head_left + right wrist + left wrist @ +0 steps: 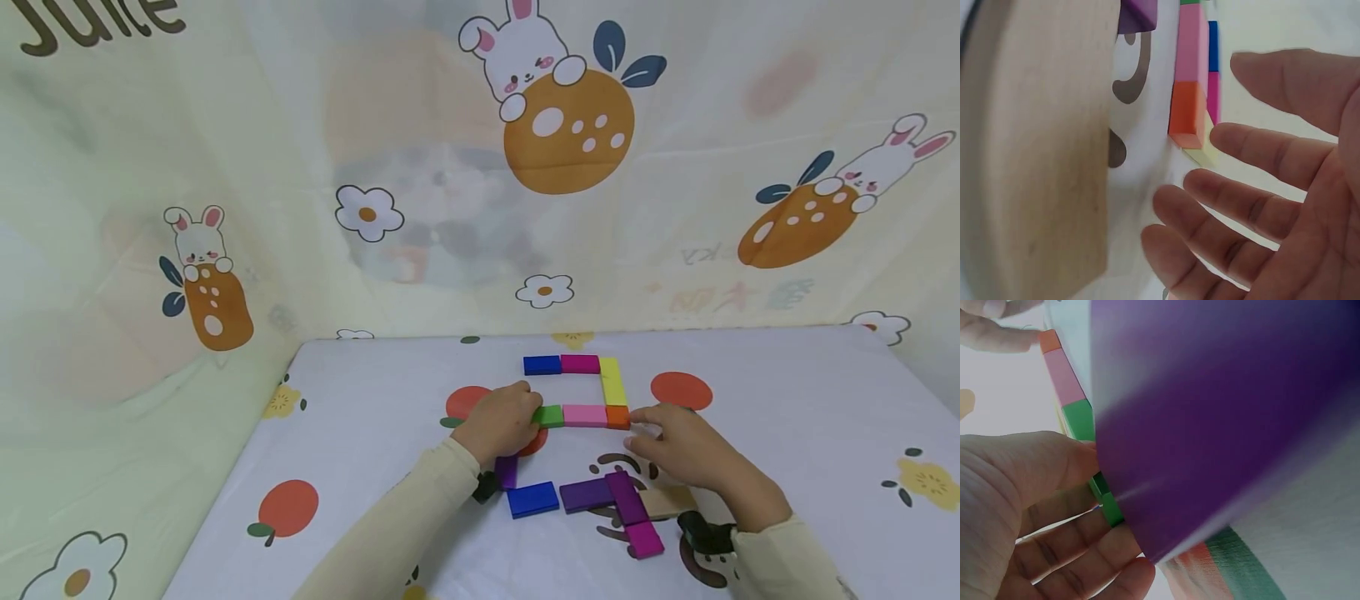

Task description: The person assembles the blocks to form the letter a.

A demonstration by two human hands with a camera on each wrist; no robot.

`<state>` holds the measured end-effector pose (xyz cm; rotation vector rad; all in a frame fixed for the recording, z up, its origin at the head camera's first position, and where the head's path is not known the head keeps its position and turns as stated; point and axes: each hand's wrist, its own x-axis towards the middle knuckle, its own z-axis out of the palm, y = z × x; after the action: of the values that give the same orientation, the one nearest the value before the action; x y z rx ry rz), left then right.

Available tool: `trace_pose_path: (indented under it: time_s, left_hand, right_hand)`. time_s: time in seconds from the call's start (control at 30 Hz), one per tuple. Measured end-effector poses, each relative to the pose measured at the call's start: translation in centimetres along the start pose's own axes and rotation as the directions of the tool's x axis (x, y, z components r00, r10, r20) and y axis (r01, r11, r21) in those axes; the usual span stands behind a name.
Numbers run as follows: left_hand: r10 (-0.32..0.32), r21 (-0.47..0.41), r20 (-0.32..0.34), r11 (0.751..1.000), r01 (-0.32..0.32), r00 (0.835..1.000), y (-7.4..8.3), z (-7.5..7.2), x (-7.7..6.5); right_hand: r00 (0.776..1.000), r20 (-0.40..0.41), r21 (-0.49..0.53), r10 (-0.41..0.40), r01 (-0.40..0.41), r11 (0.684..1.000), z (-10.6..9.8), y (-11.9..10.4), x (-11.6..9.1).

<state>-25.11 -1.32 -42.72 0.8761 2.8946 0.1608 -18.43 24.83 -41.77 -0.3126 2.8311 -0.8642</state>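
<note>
My left hand [501, 419] pinches a green block at the left end of a row; in the left wrist view the thumb and fingers partly cover this green block [1110, 509]. Beyond it the row runs on with green [1079, 419], a pink block [585, 416] and an orange block [618, 417]. A yellow block [612, 382] leads back from the orange one to a magenta block [580, 364] and a blue block [542, 365]. My right hand [686, 446] has its fingers extended beside the orange block, its index fingertip close to that block's right end.
Nearer me lie a purple block [506, 472], a blue block [533, 500], a dark purple block [587, 495], a violet block [626, 498], a magenta block [645, 540] and a plain wooden block [669, 502]. A printed cloth [375, 425] covers the table; a patterned curtain [420, 308] rises behind.
</note>
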Motion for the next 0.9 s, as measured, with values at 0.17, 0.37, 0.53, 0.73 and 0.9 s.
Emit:
trace_pose_path:
  time_s: [0.17,0.37,0.53,0.73,0.9]
  left_hand:
    - [-0.007,-0.007,0.008,1.000,0.007,1.000,0.0,0.0,0.1]
    - [-0.008,-0.012,0.012,1.000,0.008,1.000,0.1,-0.1,0.1]
    - [-0.012,-0.011,0.010,1.000,0.012,1.000,0.1,-0.2,0.1]
    - [-0.015,-0.012,0.018,1.000,0.016,1.000,0.2,-0.3,0.2]
    - [-0.009,-0.012,0.019,1.000,0.010,1.000,0.1,-0.3,0.2]
  right_hand:
    - [0.999,0.028,-0.003,0.028,-0.028,1.000,0.1,-0.7,1.0]
    - [0.997,0.057,0.040,0.054,-0.057,0.998,0.2,-0.7,1.3]
    - [0.996,0.062,0.026,0.061,-0.063,0.998,0.2,-0.6,1.2]
    - [0.993,0.070,0.033,0.094,-0.096,0.995,0.3,-0.6,1.2]
    - [0.993,0.065,0.019,0.094,-0.095,0.995,0.3,-0.6,1.2]
